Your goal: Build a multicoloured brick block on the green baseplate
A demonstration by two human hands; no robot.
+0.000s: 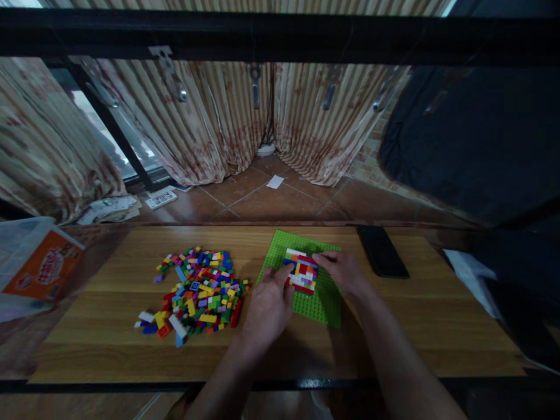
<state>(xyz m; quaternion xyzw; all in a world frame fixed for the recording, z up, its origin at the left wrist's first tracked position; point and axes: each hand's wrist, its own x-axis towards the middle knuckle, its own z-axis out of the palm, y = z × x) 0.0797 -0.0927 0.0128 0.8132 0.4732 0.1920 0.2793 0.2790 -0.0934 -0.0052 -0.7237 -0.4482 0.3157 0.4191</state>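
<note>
Nearest the camera, two bare forearms reach out over the front edge of the wooden worktop [394, 303]. The left hand [268, 306] rests palm-down with loosely curled fingers, its fingertips against the left side of a small multicoloured brick panel [301, 273]; whether it pinches a loose brick there cannot be told. The right hand [343, 271] comes in from the other side, thumb and forefinger closed lightly at the panel's upper right corner, the remaining fingers folded.

The panel is a flat patch of red, white, yellow, blue and orange bricks seated on a green studded baseplate [324, 303], which lies flat on the worktop, turned slightly askew. As a judgement, the work in hand is pressing or seating bricks on this panel. Doing it well likely calls for one hand to hold the baseplate down while the other pushes straight down over the studs, so that the plate does not skid or flex and neighbouring bricks do not pop loose.

To the left, well apart from the baseplate, lies a heap of loose bricks [196, 291] in mixed colours. Farther back on the right a black phone [382, 251] lies flat, just beyond the baseplate's far corner. At the far left edge sits an orange printed box [44, 265] under clear plastic. Beyond the worktop are a tiled floor [271, 201] and striped curtains [227, 116].
</note>
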